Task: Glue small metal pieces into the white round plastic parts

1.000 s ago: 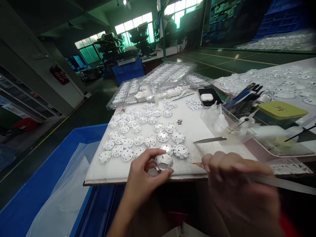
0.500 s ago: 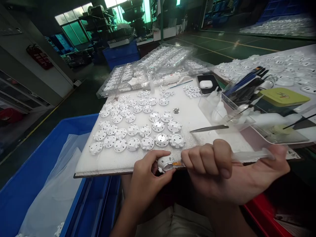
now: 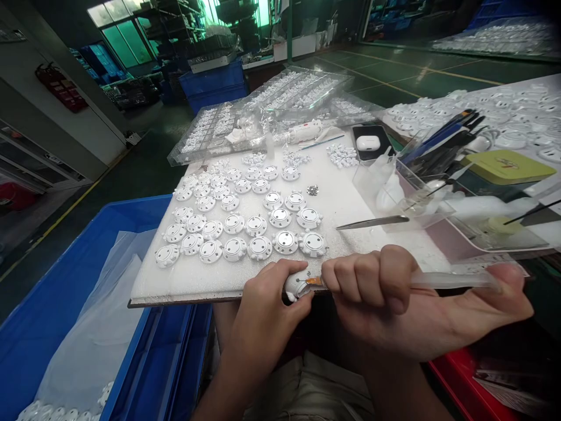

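My left hand [image 3: 263, 310] pinches a small white round plastic part [image 3: 294, 285] between thumb and fingers, at the front edge of the white foam board [image 3: 346, 202]. Wrapped in my right hand [image 3: 385, 304] is a translucent syringe [image 3: 451, 279], its thumb at the plunger end. The syringe's orange tip [image 3: 314, 281] points left and meets the part's rim. Just beyond my hands, rows of white round parts [image 3: 259, 248] with dark dots lie on the board. A pair of metal tweezers [image 3: 372, 222] rests to their right.
A clear organiser box [image 3: 464, 234] with bottles and tools stands at the right, a yellow-green tin [image 3: 508, 166] on it. Clear trays of small white pieces [image 3: 284, 93] lie at the back. A blue crate [image 3: 109, 234] is at the left, a red bin [image 3: 464, 380] below right.
In my left hand the white part has turned, and its opening now shows less. The syringe tip has moved up a little along the rim. The camera view has shifted slightly.
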`<state>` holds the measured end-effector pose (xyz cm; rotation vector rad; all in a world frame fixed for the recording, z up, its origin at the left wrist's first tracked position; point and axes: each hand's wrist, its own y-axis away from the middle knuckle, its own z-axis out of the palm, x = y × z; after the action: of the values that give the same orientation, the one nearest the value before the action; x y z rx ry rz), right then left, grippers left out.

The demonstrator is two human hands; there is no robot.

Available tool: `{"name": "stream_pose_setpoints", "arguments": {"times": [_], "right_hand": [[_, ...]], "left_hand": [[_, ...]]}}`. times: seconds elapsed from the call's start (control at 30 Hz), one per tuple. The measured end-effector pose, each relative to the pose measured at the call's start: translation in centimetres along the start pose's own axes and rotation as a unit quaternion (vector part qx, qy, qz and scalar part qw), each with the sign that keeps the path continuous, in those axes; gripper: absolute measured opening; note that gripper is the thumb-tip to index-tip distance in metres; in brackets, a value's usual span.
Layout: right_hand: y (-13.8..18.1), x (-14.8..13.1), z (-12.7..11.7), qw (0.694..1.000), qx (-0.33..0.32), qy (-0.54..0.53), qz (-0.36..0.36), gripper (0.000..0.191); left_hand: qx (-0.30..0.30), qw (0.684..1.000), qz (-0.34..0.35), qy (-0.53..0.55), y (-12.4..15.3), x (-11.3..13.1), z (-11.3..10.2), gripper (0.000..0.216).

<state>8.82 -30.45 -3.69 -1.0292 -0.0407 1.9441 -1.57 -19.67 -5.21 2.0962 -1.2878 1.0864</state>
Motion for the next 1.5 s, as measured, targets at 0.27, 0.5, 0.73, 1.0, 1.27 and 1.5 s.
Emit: {"name": "stream_pose_setpoints", "arguments": {"times": [0.27,0.5,0.73,1.0,1.27,1.5], "right_hand": [[0.4,0.2,-0.8,1.000,-0.002,-0.009,-0.017,0.067],[0.9,0.2,-1.2,1.000,0.016,-0.017,-0.016,0.064],[1.2,0.0,-1.0,1.000,0.011,-0.008,-0.010,0.064],[2.9,-0.5,0.9,0.993,0.018,0.111,-0.037,0.066],[3.7,0.1,3.3,0.917,-0.015,0.380,-0.118,0.031],[3.0,1.6,0.9,0.951,0.061,0.284,-0.109,0.042]], "left_hand": [[0.000,1.000,0.003,-0.007,0.0,0.0,0.1,0.032],[0.003,1.000,0.011,-0.016,0.2,0.2,0.0,0.031],[0.002,1.000,0.011,-0.018,0.2,0.3,0.1,0.030],[0.002,1.000,0.013,0.000,0.1,0.7,0.0,0.036],[0.005,1.000,-0.001,0.021,0.1,1.1,-0.8,0.037],[0.288,0.942,0.000,0.173,-0.4,-1.5,-2.8,0.041]]}}
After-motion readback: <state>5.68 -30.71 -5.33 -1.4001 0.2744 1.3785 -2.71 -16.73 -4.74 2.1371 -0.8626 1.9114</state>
